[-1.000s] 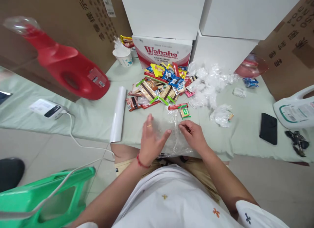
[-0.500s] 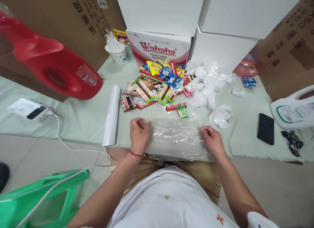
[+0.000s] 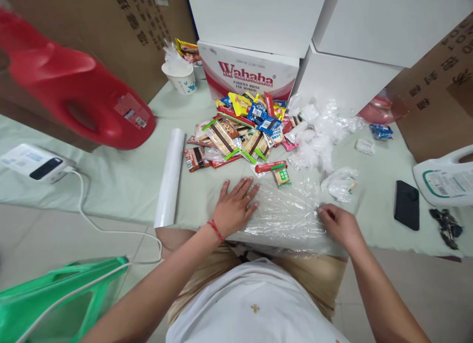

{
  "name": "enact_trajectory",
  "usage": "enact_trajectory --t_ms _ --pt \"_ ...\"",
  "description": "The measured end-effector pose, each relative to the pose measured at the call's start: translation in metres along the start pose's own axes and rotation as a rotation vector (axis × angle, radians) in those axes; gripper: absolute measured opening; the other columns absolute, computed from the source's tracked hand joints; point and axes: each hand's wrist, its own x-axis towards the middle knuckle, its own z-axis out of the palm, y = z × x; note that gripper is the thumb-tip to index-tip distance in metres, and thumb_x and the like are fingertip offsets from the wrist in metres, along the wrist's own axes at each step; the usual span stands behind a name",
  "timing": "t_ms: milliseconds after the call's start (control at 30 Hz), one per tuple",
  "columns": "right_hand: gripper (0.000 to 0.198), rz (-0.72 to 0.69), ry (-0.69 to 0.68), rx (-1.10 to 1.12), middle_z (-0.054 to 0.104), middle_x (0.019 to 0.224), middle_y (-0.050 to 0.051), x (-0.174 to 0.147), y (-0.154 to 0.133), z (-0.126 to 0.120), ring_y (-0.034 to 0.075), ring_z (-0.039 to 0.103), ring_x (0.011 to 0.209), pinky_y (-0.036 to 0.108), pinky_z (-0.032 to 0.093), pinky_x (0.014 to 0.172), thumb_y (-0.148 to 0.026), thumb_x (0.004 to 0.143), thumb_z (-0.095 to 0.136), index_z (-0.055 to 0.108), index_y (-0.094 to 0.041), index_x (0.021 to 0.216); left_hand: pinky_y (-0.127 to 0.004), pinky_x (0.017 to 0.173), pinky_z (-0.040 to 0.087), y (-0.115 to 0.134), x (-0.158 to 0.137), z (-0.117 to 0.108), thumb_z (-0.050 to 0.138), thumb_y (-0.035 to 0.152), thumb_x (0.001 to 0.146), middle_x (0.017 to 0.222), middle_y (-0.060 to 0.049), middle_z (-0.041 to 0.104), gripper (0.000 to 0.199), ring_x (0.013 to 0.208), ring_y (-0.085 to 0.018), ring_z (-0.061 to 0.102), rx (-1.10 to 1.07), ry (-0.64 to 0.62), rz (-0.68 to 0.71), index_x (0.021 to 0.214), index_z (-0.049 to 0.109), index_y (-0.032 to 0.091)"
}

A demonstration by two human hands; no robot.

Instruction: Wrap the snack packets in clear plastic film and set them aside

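Observation:
A sheet of clear plastic film (image 3: 286,212) lies wrinkled along the table's front edge, its near side hanging over. My left hand (image 3: 236,205) rests flat on its left part, fingers spread. At the film's right side, my right hand (image 3: 340,224) pinches it, and creases fan out from the fingertips. Just beyond the film are a thin red-wrapped snack (image 3: 271,166) and a small green-and-clear snack packet (image 3: 283,177). Behind them sits a heap of wrapped snacks (image 3: 236,136). Left of my left hand lies a white roll (image 3: 170,178).
Crumpled clear plastic (image 3: 318,131) lies right of the snacks, before white boxes (image 3: 354,77). A black phone (image 3: 406,205), keys (image 3: 446,227) and a white jug (image 3: 447,178) are at right. A red jug (image 3: 81,91), paper cup (image 3: 181,77) and cabled white device (image 3: 37,163) stand left.
My left hand has gone from pinching the film's left edge to lying flat on it, further right. My right hand still pinches the right side, where the film is now gathered. The view shifted slightly.

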Motion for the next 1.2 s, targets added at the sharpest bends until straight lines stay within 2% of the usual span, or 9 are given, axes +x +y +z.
enact_trajectory --t_ms 100,267,433,567,733,867,1000,1100,1200 --pt "0.03 -0.237 0.181 -0.169 0.072 0.091 0.009 0.033 -0.037 -0.014 0.026 0.064 0.082 0.036 0.046 0.072 -0.042 0.096 0.051 0.074 -0.023 0.093 -0.065 0.126 0.007 0.0 -0.002 -0.003 0.043 0.043 0.106 0.167 -0.011 0.037 0.053 0.154 -0.03 0.037 0.023 -0.025 0.034 0.157 0.045 0.028" --pt "0.03 -0.714 -0.201 -0.26 0.07 0.119 0.01 0.117 -0.134 0.022 0.03 0.063 0.113 0.036 0.047 0.088 -0.021 0.087 0.069 0.074 -0.024 0.116 -0.067 0.125 0.016 -0.003 0.006 -0.01 0.038 0.043 0.107 0.166 -0.009 0.04 0.049 0.155 -0.032 0.033 0.043 -0.065 0.027 0.152 0.052 0.028" --pt "0.029 -0.772 -0.37 -0.474 0.074 0.108 0.013 0.163 -0.159 0.059 0.029 0.065 0.099 0.034 0.045 0.083 -0.014 0.075 0.078 0.075 -0.018 0.104 -0.066 0.125 0.012 -0.018 0.005 -0.011 0.039 0.042 0.107 0.165 -0.006 0.042 0.048 0.155 -0.032 0.034 0.057 -0.04 0.036 0.153 0.05 0.034" --pt "0.009 -0.636 -0.172 -0.442 0.072 0.085 0.008 0.17 -0.131 0.033 0.023 0.06 0.079 0.033 0.041 0.075 -0.024 0.081 0.071 0.072 -0.018 0.087 -0.065 0.126 0.012 -0.021 0.001 -0.008 0.041 0.045 0.106 0.164 -0.005 0.044 0.05 0.154 -0.032 0.035 0.041 0.002 0.015 0.155 0.047 0.036" --pt "0.026 -0.465 0.137 -0.113 0.071 0.087 0.007 0.181 -0.147 0.001 0.023 0.059 0.076 0.033 0.043 0.071 -0.04 0.088 0.066 0.07 -0.016 0.098 -0.067 0.125 0.014 -0.021 0.001 -0.007 0.042 0.044 0.106 0.164 -0.006 0.044 0.05 0.154 -0.033 0.035 0.034 0.015 0.018 0.155 0.048 0.035" --pt "0.032 -0.755 0.127 -0.106 0.07 0.116 0.013 0.207 -0.215 0.037 0.029 0.059 0.105 0.04 0.045 0.095 -0.036 0.094 0.061 0.067 -0.015 0.118 -0.066 0.126 0.014 -0.021 0.001 -0.008 0.044 0.043 0.105 0.163 -0.006 0.045 0.05 0.154 -0.033 0.036 0.047 0.01 0.016 0.155 0.048 0.036" --pt "0.044 -0.81 -0.045 -0.311 0.068 0.124 0.019 0.235 -0.266 0.091 0.034 0.055 0.118 0.045 0.042 0.102 -0.032 0.093 0.065 0.062 -0.009 0.13 -0.064 0.126 0.012 -0.021 0.001 -0.009 0.042 0.043 0.106 0.164 -0.005 0.043 0.05 0.155 -0.032 0.034 0.046 0.002 0.016 0.154 0.049 0.035" --pt "0.058 -0.774 -0.1 -0.366 0.068 0.122 0.02 0.244 -0.268 0.109 0.035 0.059 0.112 0.045 0.045 0.098 -0.03 0.091 0.068 0.052 -0.008 0.143 -0.065 0.126 0.013 -0.021 0.0 -0.009 0.043 0.043 0.105 0.164 -0.006 0.044 0.05 0.155 -0.032 0.035 0.024 0.005 0.011 0.153 0.05 0.034" --pt "0.043 -0.697 -0.068 -0.36 0.07 0.112 0.018 0.254 -0.248 0.099 0.034 0.061 0.104 0.044 0.047 0.094 -0.03 0.091 0.067 0.06 -0.009 0.127 -0.065 0.126 0.014 -0.021 0.0 -0.01 0.043 0.044 0.105 0.164 -0.005 0.044 0.05 0.154 -0.033 0.035 0.002 0.001 0.009 0.153 0.05 0.033"
